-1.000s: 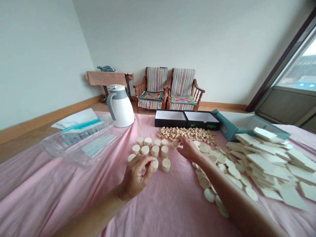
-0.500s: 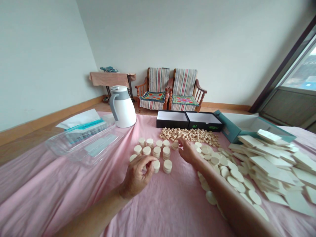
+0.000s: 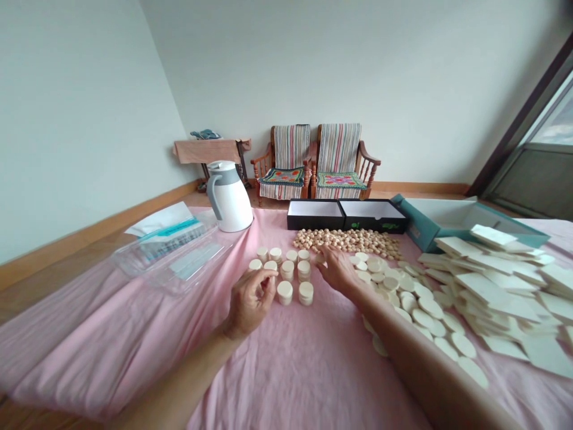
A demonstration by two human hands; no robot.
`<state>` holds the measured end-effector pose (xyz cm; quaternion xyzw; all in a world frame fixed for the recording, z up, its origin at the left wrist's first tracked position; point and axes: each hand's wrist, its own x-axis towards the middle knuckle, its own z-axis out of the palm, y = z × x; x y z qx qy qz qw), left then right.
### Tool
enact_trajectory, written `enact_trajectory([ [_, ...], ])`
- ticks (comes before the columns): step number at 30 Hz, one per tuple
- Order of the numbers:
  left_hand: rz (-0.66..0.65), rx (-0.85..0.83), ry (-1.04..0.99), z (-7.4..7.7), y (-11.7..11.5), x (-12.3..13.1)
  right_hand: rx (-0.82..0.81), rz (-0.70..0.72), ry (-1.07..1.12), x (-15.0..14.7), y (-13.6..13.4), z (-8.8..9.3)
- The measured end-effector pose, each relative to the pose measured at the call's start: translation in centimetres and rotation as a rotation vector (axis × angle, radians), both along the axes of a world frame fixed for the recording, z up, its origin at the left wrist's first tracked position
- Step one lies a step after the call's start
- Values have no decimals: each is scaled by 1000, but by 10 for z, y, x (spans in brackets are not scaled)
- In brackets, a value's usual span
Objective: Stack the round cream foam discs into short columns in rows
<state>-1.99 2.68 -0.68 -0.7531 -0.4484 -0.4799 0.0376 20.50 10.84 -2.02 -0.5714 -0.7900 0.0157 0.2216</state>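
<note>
Several short stacks of pale round discs (image 3: 285,270) stand in rows on the pink cloth (image 3: 286,370). My left hand (image 3: 247,298) rests at the left front of these rows, its fingers curled and pinched on a stack I can barely see. Beyond the rows' right end, my right hand (image 3: 336,272) has its fingers closed on a small stack of discs. Loose flat discs (image 3: 405,292) lie spread to the right of that hand. A heap of small tan beads (image 3: 347,240) lies just beyond both hands.
A white jug (image 3: 228,197) and a clear plastic tray (image 3: 172,254) sit at the back left. Two black boxes (image 3: 347,215) and a teal box (image 3: 452,218) line the far edge. Pale square tiles (image 3: 496,280) are piled at the right. Two striped chairs stand by the wall.
The camera has shifted, so everything sits a little right and higher. My left hand has moved forward to the stacks' left side. My right hand stays by the far right stack.
</note>
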Motion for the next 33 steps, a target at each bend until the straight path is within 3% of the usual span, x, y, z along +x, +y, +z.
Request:
enact_trajectory([
  [9, 60, 26, -5, -1, 3, -6, -34, 63, 59, 0, -2, 0],
  [14, 38, 15, 7, 1, 3, -6, -133, 116, 70, -2, 4, 2],
  [26, 32, 9, 10, 2, 4, -4, -202, 183, -33, 0, 22, 7],
  [30, 65, 27, -9, 0, 4, -6, -157, 159, -36, 18, 21, 21],
  [33, 98, 45, -28, 0, 5, -8, -158, 37, -89, 46, 22, 32],
])
